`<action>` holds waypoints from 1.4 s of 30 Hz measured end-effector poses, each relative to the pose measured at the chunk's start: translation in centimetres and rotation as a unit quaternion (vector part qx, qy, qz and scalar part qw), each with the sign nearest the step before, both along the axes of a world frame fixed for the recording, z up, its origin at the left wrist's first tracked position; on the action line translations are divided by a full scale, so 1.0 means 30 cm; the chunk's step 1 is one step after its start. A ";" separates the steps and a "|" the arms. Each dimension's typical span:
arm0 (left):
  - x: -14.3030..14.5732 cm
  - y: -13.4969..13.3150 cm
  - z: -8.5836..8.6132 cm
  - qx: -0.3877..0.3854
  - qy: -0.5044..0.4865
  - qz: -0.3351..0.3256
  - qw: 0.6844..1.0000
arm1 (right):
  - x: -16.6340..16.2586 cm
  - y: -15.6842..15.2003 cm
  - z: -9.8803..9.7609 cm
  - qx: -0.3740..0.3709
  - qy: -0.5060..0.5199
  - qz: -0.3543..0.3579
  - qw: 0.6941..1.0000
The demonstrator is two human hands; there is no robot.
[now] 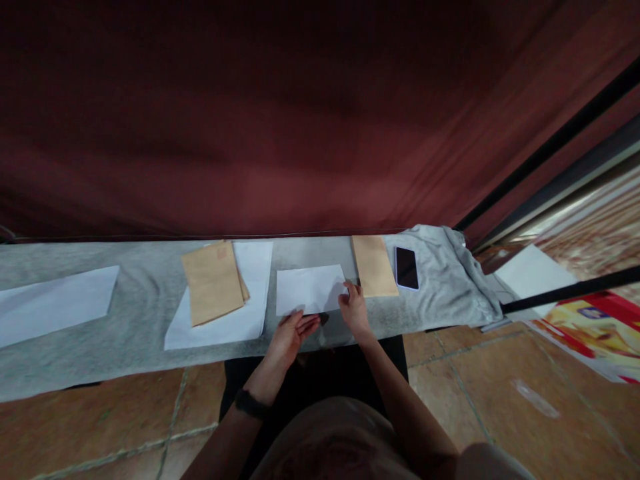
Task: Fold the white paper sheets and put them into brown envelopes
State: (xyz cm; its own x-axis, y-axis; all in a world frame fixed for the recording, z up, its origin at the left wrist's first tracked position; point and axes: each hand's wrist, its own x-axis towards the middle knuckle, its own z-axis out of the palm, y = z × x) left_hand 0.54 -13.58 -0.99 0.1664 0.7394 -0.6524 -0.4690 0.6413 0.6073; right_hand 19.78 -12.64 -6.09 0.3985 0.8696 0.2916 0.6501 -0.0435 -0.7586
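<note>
A folded white sheet of paper (309, 288) lies on the grey cloth (130, 313) right in front of me. My left hand (291, 333) rests at the sheet's near edge, fingers stretched out flat and pointing right. My right hand (353, 307) touches the sheet's right corner with its fingertips pressed on it. A dark band sits on my left wrist.
Left of the sheet, brown envelopes (213, 281) lie on a larger white sheet (245, 313). Another brown envelope (375, 265) and a dark-screened phone (407, 267) lie to the right. A long white sheet (53, 303) sits far left. A dark red curtain (280, 120) hangs behind; tiled floor below.
</note>
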 end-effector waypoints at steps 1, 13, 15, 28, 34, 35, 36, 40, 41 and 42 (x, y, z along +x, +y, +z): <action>-0.014 -0.014 -0.006 0.003 0.005 -0.013 1.000 | -0.003 -0.009 0.006 0.000 -0.027 -0.003 1.000; 0.048 -0.074 -0.103 0.486 0.582 -0.218 0.615 | -0.133 -0.031 0.017 -0.025 -0.110 0.192 0.975; 0.039 -0.071 -0.121 0.489 0.612 -0.250 0.569 | -0.114 -0.042 0.024 -0.048 -0.161 0.213 0.963; 0.011 -0.045 -0.131 0.464 0.542 -0.168 0.680 | -0.073 -0.116 0.013 -0.075 -0.283 0.176 0.940; -0.018 -0.045 -0.141 0.451 0.563 -0.149 0.677 | -0.061 -0.124 0.001 -0.067 -0.274 0.148 0.948; -0.019 -0.046 -0.141 0.449 0.561 -0.139 0.681 | -0.060 -0.125 0.000 -0.066 -0.273 0.142 0.949; -0.020 -0.047 -0.140 0.448 0.558 -0.128 0.687 | -0.059 -0.126 -0.001 -0.065 -0.273 0.138 0.950; -0.023 -0.051 -0.132 0.429 0.551 -0.100 0.709 | -0.057 -0.131 -0.003 -0.061 -0.269 0.125 0.953; -0.024 -0.052 -0.129 0.425 0.549 -0.097 0.713 | -0.056 -0.133 -0.004 -0.061 -0.265 0.121 0.955; -0.025 -0.053 -0.128 0.421 0.547 -0.094 0.717 | -0.055 -0.134 -0.005 -0.061 -0.262 0.116 0.956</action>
State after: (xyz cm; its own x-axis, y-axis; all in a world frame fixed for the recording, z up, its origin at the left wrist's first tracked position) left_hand -0.23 -15.16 -4.82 0.0429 0.9797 0.1956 0.6309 -0.1784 0.7551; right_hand 18.13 -16.66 -6.23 0.0171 0.9571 0.2893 0.9424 0.0813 -0.3245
